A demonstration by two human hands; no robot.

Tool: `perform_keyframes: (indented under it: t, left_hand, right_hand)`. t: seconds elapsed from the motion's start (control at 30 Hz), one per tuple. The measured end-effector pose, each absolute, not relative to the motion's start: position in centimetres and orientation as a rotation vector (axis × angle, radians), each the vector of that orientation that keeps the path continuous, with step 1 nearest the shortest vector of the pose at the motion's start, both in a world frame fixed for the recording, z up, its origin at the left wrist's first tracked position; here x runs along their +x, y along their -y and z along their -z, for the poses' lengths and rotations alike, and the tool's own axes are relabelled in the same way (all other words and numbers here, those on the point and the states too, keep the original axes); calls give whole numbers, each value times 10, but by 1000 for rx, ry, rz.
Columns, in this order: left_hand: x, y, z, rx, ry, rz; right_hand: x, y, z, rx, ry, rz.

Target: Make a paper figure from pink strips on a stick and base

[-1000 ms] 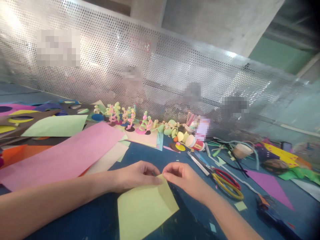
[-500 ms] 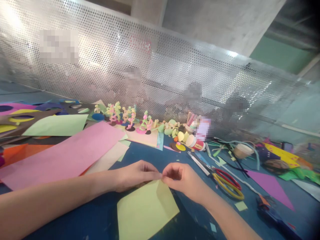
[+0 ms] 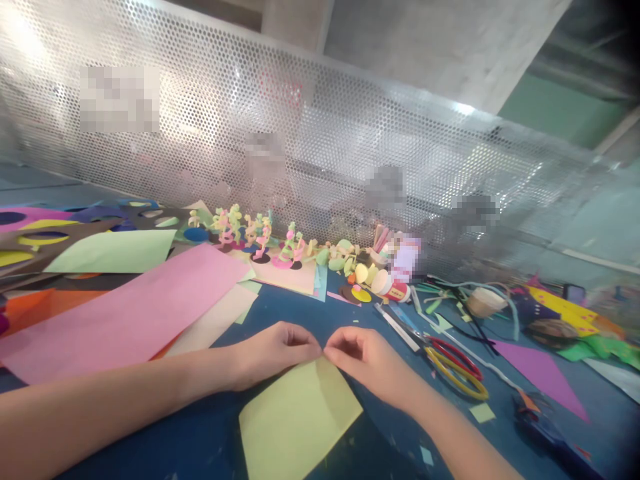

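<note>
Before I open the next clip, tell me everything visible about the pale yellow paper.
The pale yellow paper is a thin, plain sheet, slightly bowed, set cornerwise over the blue table. Its far corner sits at the pinched fingertips of the left hand and right hand. Shade darkens that end. The picture's bottom edge cuts off its near end.

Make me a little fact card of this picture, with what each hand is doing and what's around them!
Left hand: fingertips pinched at the far corner of the pale yellow paper
Right hand: fingertips pinched at that same corner
Left side: long pink paper
Right side: scissors with red and yellow handles
Farther back: small colourful figures
Table: blue
</note>
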State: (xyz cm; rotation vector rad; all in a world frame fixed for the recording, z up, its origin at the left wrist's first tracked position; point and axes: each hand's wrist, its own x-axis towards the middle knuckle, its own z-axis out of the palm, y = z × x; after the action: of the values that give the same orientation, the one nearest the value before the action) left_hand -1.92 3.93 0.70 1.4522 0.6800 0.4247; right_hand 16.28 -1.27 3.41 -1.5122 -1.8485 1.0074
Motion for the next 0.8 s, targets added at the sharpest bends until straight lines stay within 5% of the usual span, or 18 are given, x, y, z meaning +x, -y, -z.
perform_keyframes:
  t: [0.8]
  left_hand:
    - [-19, -41, -6, 1360, -660, -404]
  right_hand:
    - [161, 14, -37, -1508, 1845, -1051]
